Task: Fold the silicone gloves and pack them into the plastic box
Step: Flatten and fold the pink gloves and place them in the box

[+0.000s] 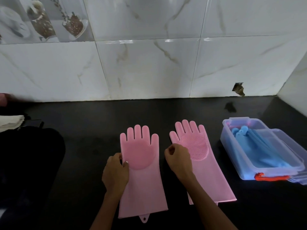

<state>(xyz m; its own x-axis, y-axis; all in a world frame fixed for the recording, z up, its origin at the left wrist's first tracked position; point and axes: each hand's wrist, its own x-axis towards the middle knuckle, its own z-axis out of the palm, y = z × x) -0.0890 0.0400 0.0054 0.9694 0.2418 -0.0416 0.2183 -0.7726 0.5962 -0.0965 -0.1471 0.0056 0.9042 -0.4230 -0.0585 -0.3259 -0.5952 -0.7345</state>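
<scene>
- Counter (149, 113): two pink gloves lie flat, side by side.
- Box (232, 146), right, open, holds blue gloves; space may be tight.
- Left glove (141, 163): slick, may spring unfolded.
- Right glove (209, 163): untouched.
- Left hand (115, 173) pinches the left glove's edge.
- Right hand (178, 159) loosely curled, empty.

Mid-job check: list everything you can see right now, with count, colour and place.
silicone gloves: two, pink, flat side by side, centre counter
plastic box: one, clear, red latch, right of gloves
blue gloves: count unclear, inside box
counter: one, black
wall tiles: white marble, behind counter
cloth: one, white, far left
left hand: on left glove's edge
right hand: loosely curled, at right glove's edge
</scene>
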